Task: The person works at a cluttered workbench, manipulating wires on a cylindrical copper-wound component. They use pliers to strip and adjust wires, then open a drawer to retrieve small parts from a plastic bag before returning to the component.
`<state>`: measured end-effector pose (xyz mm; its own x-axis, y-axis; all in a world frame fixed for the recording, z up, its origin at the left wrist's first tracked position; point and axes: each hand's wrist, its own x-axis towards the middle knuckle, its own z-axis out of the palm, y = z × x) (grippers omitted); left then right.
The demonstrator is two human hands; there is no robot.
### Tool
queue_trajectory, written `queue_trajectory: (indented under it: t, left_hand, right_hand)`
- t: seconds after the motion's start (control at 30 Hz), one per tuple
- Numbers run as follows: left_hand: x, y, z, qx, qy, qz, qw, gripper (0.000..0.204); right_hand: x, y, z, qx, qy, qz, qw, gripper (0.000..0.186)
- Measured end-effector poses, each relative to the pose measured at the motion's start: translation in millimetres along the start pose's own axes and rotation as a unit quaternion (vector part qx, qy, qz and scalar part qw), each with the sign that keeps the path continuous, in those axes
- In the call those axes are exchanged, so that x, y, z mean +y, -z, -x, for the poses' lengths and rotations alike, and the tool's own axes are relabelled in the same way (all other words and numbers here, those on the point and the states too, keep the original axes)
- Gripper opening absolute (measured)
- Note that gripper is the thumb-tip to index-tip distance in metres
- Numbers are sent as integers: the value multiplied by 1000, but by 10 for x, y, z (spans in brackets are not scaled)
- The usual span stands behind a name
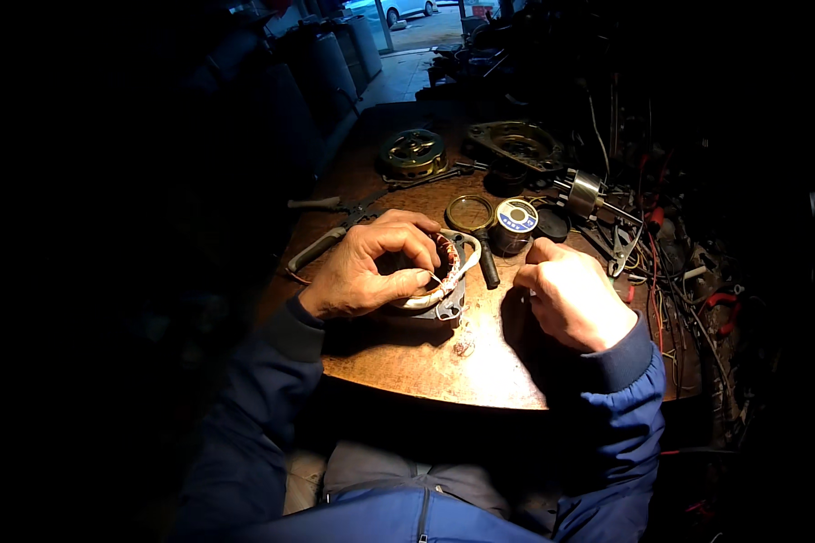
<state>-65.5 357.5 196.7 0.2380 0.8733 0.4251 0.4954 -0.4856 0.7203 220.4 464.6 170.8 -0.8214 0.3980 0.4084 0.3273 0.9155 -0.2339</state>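
Note:
A motor stator [453, 303] with copper windings and a pale wrapped coil rim lies on the wooden bench in front of me. My left hand [371, 267] is closed over its left side, with the thumb against the inner windings and the curled fingers at the far rim. A short pale strand shows beside the thumb tip. Right of the stator and apart from it, my right hand [578, 294] is closed in a pinch above the bench. Whatever its fingertips hold is too thin or hidden to name. A spool of fine wire [514, 237] stands just beyond that hand.
Beyond the stator are a brass-coloured ring [469, 213], a dark cylindrical handle [489, 262], a motor rotor [582, 193] and two metal end housings [413, 152]. Large pliers [321, 244] lie at left. Smaller pliers [621, 252] and tangled wires [670, 290] crowd the right side.

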Motion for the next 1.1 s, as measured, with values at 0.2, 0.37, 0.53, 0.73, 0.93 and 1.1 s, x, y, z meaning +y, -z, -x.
queue_trajectory:
  t: [0.2,0.37,0.53,0.73,0.93,1.1]
  left_hand:
    - [111,31,-20,-11,75,37,996,11]
    - [78,40,-42,-27,102,63,992,9]
    - [50,54,-27,-30,109,86,990,9]
    - [18,32,-20,-25,106,94,990,10]
    - [36,16,-33,-23,100,99,990,8]
    - [34,44,-26,-33,99,99,990,8]
  right_hand:
    - [-2,-55,-34,8,11,36,999,7]
    - [56,-14,3,25,17,-5,1000,14]
    - [104,129,-55,106,48,-110,987,27]
    - [-2,78,-76,171,-61,-463,868,14]
    - [-380,-13,79,283,-69,-692,660,38]
    - [-538,-238,152,299,-66,-650,695,27]
